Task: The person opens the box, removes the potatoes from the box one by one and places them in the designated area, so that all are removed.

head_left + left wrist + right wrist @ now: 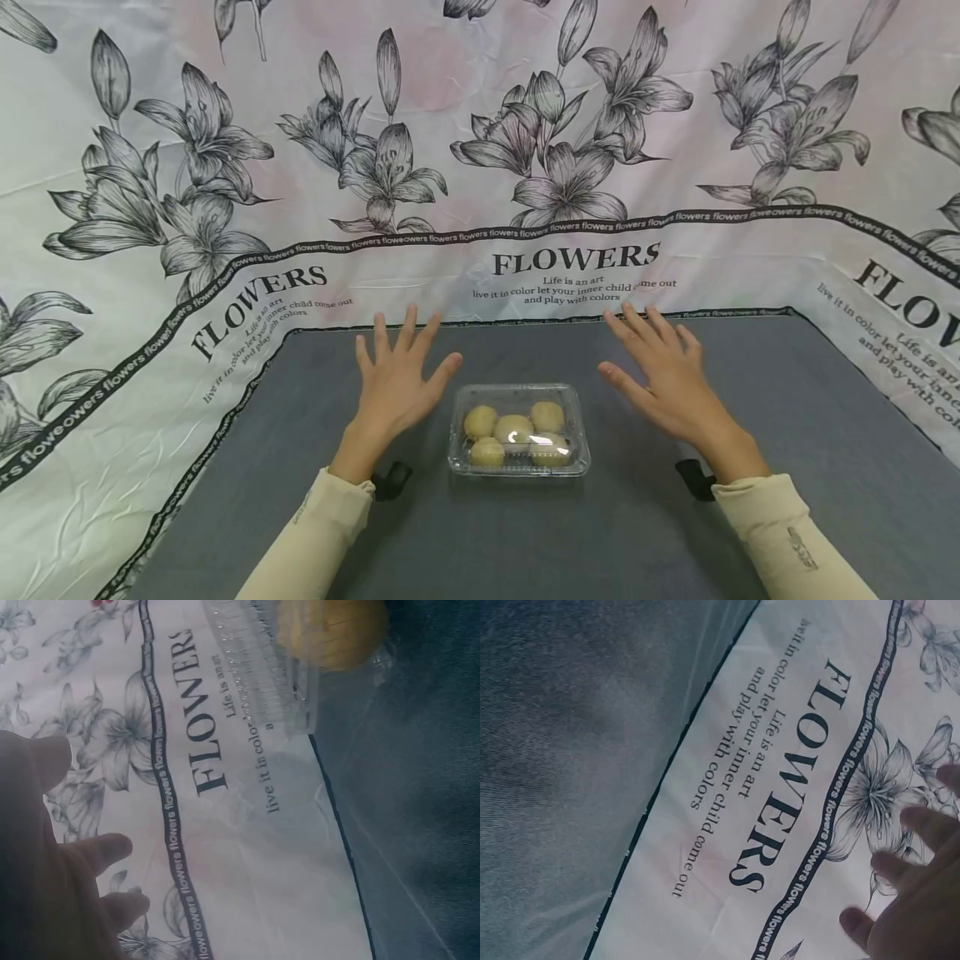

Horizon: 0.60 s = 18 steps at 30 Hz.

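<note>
In the head view a clear plastic clamshell box point(520, 477) sits on the grey table, its lid down. Several round, pale yellow balls point(513, 432) show through the lid; their exact kind cannot be told. My left hand point(397, 383) is held above the table to the left of the box, fingers spread, touching nothing. On the other side my right hand point(671, 387) is likewise raised with spread fingers and holds nothing. The left wrist view catches a corner of the box point(300, 697) with one yellow ball point(334, 634). Only cloth, table and fingers appear in the right wrist view.
A grey tabletop point(517, 542) spreads beneath both hands. Behind it and along both sides hangs a white cloth point(420, 283) printed with flowers and lettering. Dark straps point(393, 481) sit at the wrists, below the cream sleeves point(315, 525).
</note>
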Tool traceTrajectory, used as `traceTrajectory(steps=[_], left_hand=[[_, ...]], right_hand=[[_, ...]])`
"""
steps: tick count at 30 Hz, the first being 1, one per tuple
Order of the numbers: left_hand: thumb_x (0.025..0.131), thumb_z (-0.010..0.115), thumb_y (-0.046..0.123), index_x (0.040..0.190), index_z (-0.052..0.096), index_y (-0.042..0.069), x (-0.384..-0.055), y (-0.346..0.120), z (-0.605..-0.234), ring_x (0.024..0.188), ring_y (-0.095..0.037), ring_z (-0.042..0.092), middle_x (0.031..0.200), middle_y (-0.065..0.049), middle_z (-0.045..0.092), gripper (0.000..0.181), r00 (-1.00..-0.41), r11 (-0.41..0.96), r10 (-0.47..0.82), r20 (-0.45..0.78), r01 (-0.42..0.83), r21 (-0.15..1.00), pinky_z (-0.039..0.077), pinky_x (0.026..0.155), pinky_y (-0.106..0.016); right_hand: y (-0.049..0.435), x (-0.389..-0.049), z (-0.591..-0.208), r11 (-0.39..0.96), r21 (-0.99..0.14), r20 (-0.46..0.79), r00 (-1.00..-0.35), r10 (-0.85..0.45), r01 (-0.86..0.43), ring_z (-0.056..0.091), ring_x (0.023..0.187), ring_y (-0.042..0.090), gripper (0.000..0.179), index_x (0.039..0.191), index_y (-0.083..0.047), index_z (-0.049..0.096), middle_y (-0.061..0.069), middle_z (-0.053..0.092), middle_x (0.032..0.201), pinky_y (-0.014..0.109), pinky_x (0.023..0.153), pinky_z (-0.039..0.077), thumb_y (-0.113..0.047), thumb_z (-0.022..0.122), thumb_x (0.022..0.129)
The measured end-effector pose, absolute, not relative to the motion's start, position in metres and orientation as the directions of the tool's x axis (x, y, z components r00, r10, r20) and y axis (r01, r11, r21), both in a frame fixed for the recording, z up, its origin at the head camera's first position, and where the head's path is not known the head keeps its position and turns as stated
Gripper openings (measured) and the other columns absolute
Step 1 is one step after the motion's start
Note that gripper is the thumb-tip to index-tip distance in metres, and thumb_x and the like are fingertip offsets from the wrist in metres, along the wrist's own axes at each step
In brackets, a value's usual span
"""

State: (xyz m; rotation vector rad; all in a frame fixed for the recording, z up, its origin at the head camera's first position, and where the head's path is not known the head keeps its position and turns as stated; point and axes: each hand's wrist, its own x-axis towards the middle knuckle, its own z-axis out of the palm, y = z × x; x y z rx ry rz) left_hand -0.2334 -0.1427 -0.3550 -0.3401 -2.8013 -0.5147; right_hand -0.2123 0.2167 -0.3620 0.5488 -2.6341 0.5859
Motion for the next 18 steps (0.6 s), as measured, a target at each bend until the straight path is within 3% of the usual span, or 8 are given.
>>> traceTrajectory(steps=[8, 18], left_hand=[[0.099, 0.046, 0.068, 0.162, 0.029, 0.027, -0.230, -0.148, -0.367, 0.159, -0.041, -0.007, 0.173, -0.008, 0.013, 0.077, -0.932, 0.864, 0.269, 0.243, 0.344, 0.366, -0.005, 0.120, -0.072], [0.099, 0.053, 0.063, 0.165, 0.019, 0.017, -0.226, -0.155, -0.387, 0.161, -0.033, -0.001, 0.171, -0.006, 0.021, 0.087, -0.882, 0.771, 0.466, 0.069, 0.443, 0.458, -0.006, 0.124, -0.064]], right_hand=[[0.215, -0.208, -0.373, 0.784, -0.315, 0.474, -0.804, -0.359, -0.535, 0.025, 0.153, 0.042, 0.068, 0.159, -0.022, 0.037, 0.012, 0.038, 0.164, 0.072, 0.113, 0.015, -0.040, 0.064, 0.100], [0.212, -0.200, -0.392, 0.748, -0.403, 0.309, -0.848, -0.431, -0.527, 0.035, 0.149, 0.040, 0.072, 0.153, -0.007, 0.045, 0.016, 0.049, 0.155, 0.065, 0.113, 0.020, -0.045, 0.068, 0.096]])
